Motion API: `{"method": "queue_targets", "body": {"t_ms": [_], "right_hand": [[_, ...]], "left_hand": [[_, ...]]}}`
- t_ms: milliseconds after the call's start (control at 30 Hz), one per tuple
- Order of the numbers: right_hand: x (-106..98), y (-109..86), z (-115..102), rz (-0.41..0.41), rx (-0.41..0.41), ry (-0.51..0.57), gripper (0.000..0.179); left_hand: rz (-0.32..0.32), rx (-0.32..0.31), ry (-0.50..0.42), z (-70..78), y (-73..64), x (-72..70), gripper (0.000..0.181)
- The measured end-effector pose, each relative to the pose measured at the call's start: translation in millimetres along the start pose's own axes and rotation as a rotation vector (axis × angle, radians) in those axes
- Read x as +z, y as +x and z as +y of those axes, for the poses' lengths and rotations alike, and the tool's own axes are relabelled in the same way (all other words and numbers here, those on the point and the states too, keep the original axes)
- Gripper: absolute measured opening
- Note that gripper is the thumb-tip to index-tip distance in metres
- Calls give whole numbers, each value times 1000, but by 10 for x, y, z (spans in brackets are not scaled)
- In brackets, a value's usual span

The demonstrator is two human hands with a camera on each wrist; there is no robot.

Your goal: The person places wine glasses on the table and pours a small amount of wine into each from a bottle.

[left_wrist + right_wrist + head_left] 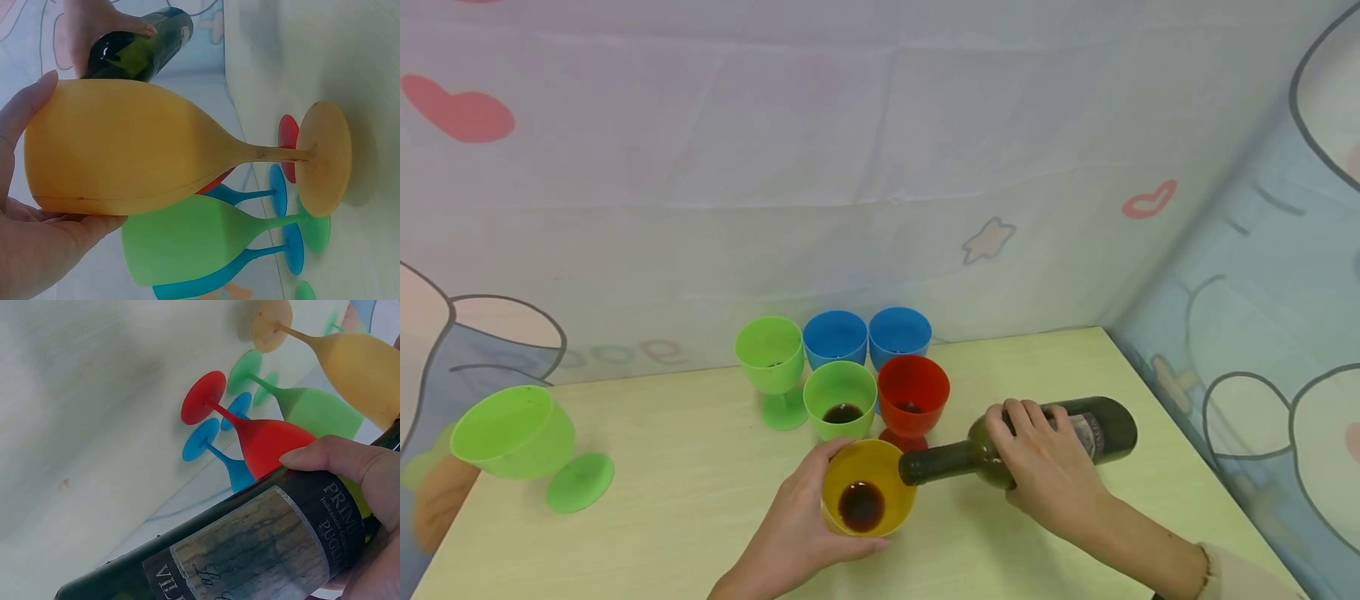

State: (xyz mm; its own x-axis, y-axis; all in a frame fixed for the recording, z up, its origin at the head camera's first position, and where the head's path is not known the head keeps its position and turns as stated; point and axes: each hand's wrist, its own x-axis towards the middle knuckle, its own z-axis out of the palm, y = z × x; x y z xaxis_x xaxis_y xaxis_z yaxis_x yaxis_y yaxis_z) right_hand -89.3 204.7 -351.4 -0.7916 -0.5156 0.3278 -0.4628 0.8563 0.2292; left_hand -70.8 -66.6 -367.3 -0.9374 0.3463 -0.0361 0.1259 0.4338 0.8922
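Observation:
My left hand (801, 521) holds a yellow plastic wine goblet (850, 465) around its bowl, thumb on one side and fingers on the other. Dark liquid (861, 507) covers the bottom of that bowl. With fingers wrapped over its body, my right hand (1048, 471) grips a dark green wine bottle (1116, 427), tipped nearly level. The bottle's mouth is at the goblet's right rim; no stream is visible. Just behind are a green goblet (820, 396) and a red goblet (932, 379), each with dark liquid inside. In the right wrist view, the bottle's label (250, 544) faces the camera.
Two blue goblets (835, 333) and another green goblet (767, 358) stand at the back, near the printed cloth backdrop (820, 167). Far left on the pale wooden table (662, 483) stands a separate green goblet (523, 450). A second cloth hangs beyond the table's right edge.

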Motion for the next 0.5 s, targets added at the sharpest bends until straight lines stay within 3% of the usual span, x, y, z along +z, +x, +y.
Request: {"method": "queue_targets", "body": {"t_ms": [233, 500], "right_hand": [[2, -1, 13, -36, 33, 41, 72], [-9, 12, 107, -52, 123, 128, 72]], "left_hand": [[29, -45, -1, 6, -23, -41, 88], [130, -124, 7, -106, -99, -168, 90]]}}
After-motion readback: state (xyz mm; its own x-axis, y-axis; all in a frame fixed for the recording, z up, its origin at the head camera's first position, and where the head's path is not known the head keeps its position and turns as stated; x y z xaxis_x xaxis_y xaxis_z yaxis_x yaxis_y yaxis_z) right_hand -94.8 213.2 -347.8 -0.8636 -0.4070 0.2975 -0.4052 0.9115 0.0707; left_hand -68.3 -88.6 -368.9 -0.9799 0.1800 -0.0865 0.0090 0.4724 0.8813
